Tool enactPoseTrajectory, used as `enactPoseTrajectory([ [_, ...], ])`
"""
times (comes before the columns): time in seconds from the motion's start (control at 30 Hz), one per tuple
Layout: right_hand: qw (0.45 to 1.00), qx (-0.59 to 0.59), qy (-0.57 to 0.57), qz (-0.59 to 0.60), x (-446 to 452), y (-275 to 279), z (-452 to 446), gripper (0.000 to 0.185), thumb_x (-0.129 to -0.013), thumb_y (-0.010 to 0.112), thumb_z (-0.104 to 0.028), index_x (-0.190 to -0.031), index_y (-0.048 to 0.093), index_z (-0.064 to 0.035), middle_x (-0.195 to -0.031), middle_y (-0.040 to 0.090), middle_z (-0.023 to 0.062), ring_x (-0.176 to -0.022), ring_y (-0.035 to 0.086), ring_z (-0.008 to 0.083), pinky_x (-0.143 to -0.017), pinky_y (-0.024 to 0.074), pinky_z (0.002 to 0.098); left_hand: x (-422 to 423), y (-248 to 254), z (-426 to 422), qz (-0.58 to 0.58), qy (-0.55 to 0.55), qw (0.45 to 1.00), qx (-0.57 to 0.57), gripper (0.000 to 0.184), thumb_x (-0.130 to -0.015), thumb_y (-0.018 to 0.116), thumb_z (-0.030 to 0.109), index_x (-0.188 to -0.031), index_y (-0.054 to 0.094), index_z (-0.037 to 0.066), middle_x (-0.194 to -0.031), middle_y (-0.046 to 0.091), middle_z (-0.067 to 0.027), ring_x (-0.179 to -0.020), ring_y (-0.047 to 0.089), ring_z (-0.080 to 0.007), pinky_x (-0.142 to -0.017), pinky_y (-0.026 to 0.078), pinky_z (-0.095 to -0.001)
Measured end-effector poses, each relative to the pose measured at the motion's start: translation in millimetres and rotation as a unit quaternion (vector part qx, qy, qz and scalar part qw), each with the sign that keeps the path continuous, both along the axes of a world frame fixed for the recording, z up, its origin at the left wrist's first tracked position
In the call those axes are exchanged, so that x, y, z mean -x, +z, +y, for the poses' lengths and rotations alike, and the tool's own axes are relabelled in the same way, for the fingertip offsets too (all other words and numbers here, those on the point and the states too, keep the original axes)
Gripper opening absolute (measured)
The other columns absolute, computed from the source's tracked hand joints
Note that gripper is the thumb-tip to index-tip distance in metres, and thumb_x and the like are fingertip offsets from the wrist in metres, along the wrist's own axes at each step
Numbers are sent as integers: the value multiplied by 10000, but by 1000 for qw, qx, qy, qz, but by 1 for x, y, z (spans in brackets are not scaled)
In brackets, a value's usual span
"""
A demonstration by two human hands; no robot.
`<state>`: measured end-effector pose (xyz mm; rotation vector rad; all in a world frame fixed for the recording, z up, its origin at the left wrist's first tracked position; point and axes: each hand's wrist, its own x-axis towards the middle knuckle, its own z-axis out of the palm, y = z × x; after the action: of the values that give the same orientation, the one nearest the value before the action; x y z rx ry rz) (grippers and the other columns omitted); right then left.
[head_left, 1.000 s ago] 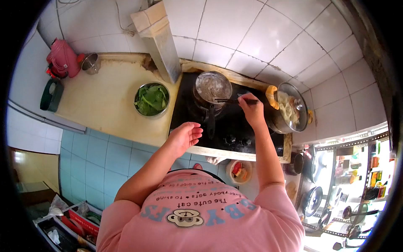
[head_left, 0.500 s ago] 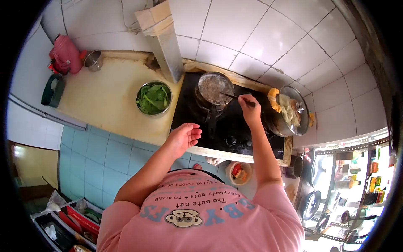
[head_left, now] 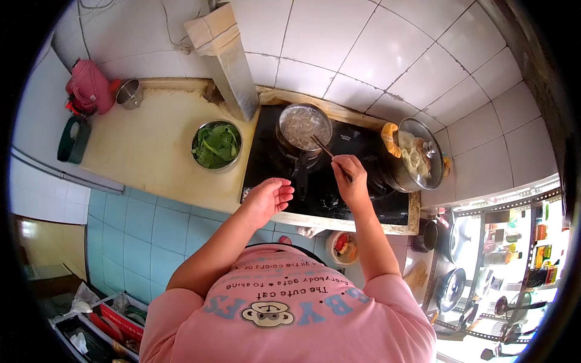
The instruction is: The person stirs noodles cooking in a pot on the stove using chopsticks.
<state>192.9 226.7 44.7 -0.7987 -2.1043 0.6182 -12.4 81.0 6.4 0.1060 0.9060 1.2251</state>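
Observation:
Dark chopsticks (head_left: 322, 145) are gripped in my right hand (head_left: 351, 178), over the black stove (head_left: 339, 199). Their tips reach the near right edge of a small pot (head_left: 304, 127), which holds bubbling, cloudy liquid. The pot's black handle (head_left: 301, 176) points toward me. My left hand (head_left: 270, 196) hovers palm up by the stove's front edge, fingers slightly curled and apart, holding nothing. Left of the stove, a metal bowl of green leaves (head_left: 216, 145) rests on the counter (head_left: 145, 142).
At the stove's right stands a large pot with a glass lid (head_left: 419, 157) and an orange cloth (head_left: 390, 139). A metal duct (head_left: 233, 85) rises behind the counter. A pink thermos (head_left: 91, 86), metal cup (head_left: 129, 94) and green container (head_left: 74, 139) are at the far left.
My right hand has moved down and left, toward me, and the chopsticks now slant more steeply, with their tips at the pot's near right side. My left hand has barely moved.

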Motion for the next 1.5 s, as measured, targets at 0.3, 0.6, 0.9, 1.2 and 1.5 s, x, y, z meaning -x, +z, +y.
enactPoseTrajectory([
  [0.3,998,-39,-37,26,4,10,-14,136,-860,663,18,-991,642,-10,-974,646,176,-860,656,327,-749,529,348,1,-3,-1,-6,-7,1000,-2,227,-965,529,250,-1120,616,109,-1039,666,-45,-927,624,-166,-800,504,-329],
  [0.6,994,-94,-48,41,13,17,-23,157,-856,644,51,-1004,635,-1,-996,646,187,-885,655,339,-784,528,358,8,-5,-8,2,-6,1000,-12,229,-963,523,259,-1114,621,118,-1043,665,-38,-945,620,-163,-816,496,-328],
  [0.9,994,-108,-1,27,44,25,-46,177,-838,655,52,-1004,648,-10,-1039,636,193,-959,643,340,-825,525,360,12,7,-12,14,-42,998,-47,313,-979,507,348,-1175,604,125,-1099,657,-42,-1002,618,-171,-866,483,-337],
  [1.2,987,-45,155,9,104,2,-100,318,-793,650,37,-1101,645,-43,-1146,554,194,-985,630,383,-811,552,411,31,8,-12,-72,8,987,-145,463,-1001,411,477,-1278,560,137,-1174,630,-36,-1055,598,-179,-888,463,-371],
  [1.5,978,-33,198,-62,129,-35,-113,408,-744,644,9,-1146,620,-53,-1241,510,204,-979,620,393,-811,547,417,63,-26,-14,-26,73,997,-29,322,-960,536,294,-1147,651,59,-1144,679,-129,-1061,621,-226,-958,473,-362],
])
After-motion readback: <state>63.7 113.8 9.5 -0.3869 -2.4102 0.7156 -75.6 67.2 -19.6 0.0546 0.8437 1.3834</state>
